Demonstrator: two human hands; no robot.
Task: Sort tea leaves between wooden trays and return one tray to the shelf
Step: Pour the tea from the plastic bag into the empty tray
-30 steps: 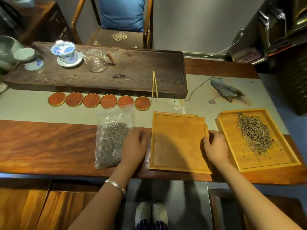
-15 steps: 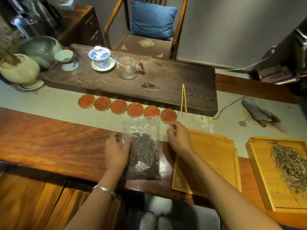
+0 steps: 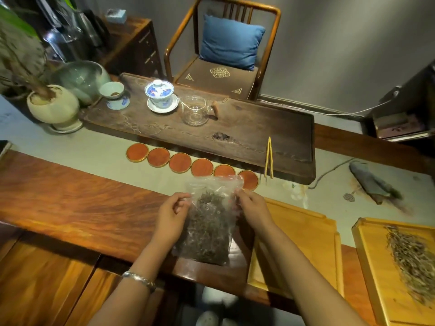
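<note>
Both hands on clear bag of dark tea leaves, centre-bottom of frame: left hand pinching bag's left edge, right hand pinching top right corner near seal. Looks like opening step: pull seal apart evenly, keep mouth up so nothing spills. Empty tray just right of bag, likely pour target. Far-right tray at frame edge holds loose pale leaves. Shelf not in view

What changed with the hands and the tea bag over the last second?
Both hands left the empty tray; the left hand and right hand now pinch the bag near its top, raising it. Both trays and the loose tea stayed put.
</note>
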